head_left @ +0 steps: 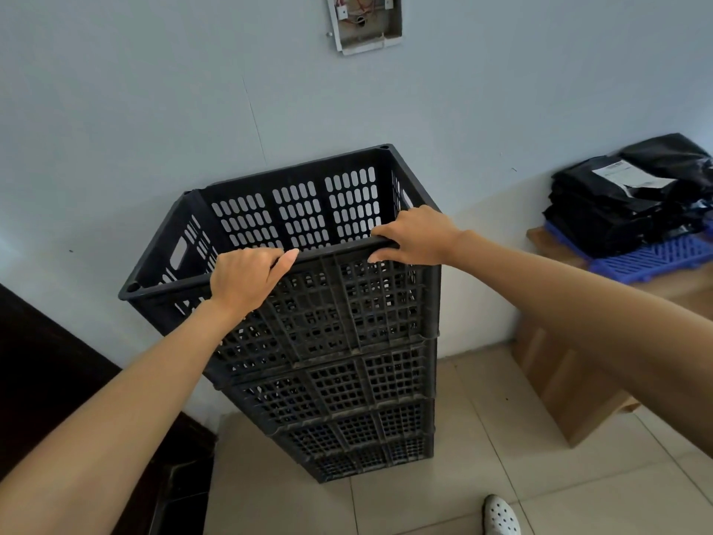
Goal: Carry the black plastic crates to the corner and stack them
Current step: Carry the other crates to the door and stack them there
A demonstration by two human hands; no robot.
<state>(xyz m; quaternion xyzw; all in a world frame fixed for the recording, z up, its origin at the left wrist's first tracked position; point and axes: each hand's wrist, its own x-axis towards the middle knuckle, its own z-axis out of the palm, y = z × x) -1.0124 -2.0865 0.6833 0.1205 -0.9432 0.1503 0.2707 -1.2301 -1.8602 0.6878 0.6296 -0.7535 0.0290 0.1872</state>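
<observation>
Gripped at the near rim by both hands: a black rectangular plastic crate point(293, 225), open side up, with walls of oval slots, a handle cutout in the left end and round sockets at the rim corners. Seated topmost on a stack of like black grid-walled crates point(347, 399), close against the pale blue-grey wall point(154, 129) on the beige tiled floor point(482, 438).

Left hand point(247, 279) curled over the rim, thumb lying along the edge. Right hand point(416, 237) clasped on the same rim nearer the right corner.

Off to the right, brown cardboard boxes point(571, 384) under a blue plastic grid pallet point(648, 260) piled with black plastic bags point(617, 210) — white printed label point(632, 177) on top, writing too small to read. High on the wall, an open white electrical box point(362, 21) with red wires. At the bottom edge, a white perforated shoe point(501, 517).
</observation>
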